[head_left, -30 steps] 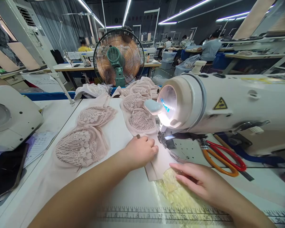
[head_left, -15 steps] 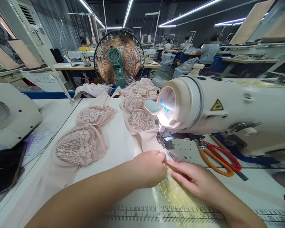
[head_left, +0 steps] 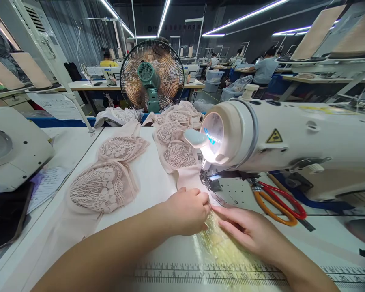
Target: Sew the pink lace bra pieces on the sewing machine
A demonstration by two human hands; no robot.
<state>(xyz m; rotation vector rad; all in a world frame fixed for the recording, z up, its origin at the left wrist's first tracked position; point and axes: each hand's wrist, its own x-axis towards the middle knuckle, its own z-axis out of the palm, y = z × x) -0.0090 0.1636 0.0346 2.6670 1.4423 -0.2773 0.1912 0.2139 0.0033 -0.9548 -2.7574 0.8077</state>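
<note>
A pale pink lace bra [head_left: 180, 153] lies on the sewing table, its smooth wing [head_left: 188, 178] reaching the presser foot [head_left: 204, 177] of a white sewing machine [head_left: 237, 129]. My left hand [head_left: 187, 211] is closed on the fabric just in front of the foot, its fingers curled and partly hiding the cloth. Close to its right, my right hand [head_left: 243, 228] rests with fingers stretched forward, the fingertips touching the fabric edge by the left fingers. Beneath both hands is a crinkled clear yellowish film [head_left: 223, 243] on the tabletop.
Orange-and-red-handled scissors [head_left: 280, 205] lie right of the needle area. Another lace bra [head_left: 105, 184] spreads out on the left, near a phone [head_left: 7, 219]. A ruler strip [head_left: 170, 273] runs along the front. Behind the table stands a large fan [head_left: 152, 77]; people sit farther back.
My left hand has shifted slightly left and up, its fingers a little less tightly curled. My right hand stays almost in place. The view has moved very slightly.
</note>
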